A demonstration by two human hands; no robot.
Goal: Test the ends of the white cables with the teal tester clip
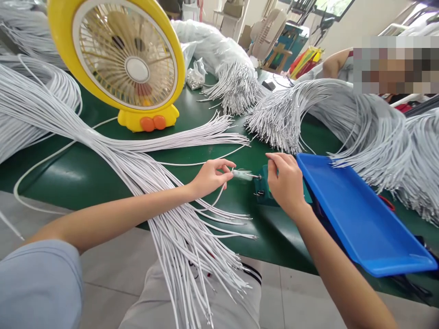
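My left hand (213, 177) is closed in a pinch on a thin white cable (219, 195), whose length curves down below the fingers. Just beyond the fingertips, a pale translucent sleeve-like piece (243, 175) reaches to the metal pin of a small green bench device (262, 191). My right hand (285, 180) is over that device, its fingers curled together and their tips near its top; whatever they hold is hidden. Beneath my left forearm, a large bundle of white cables (178, 219) spreads across the table edge and onto my lap.
A yellow fan (151, 98) stands at the back left. Right of the device lies a blue tray (363, 219). More cable bundles (274, 121) are heaped behind, and a plastic-wrapped bundle (219, 50) lies farther back. Another person's arm (334, 64) shows at the far right.
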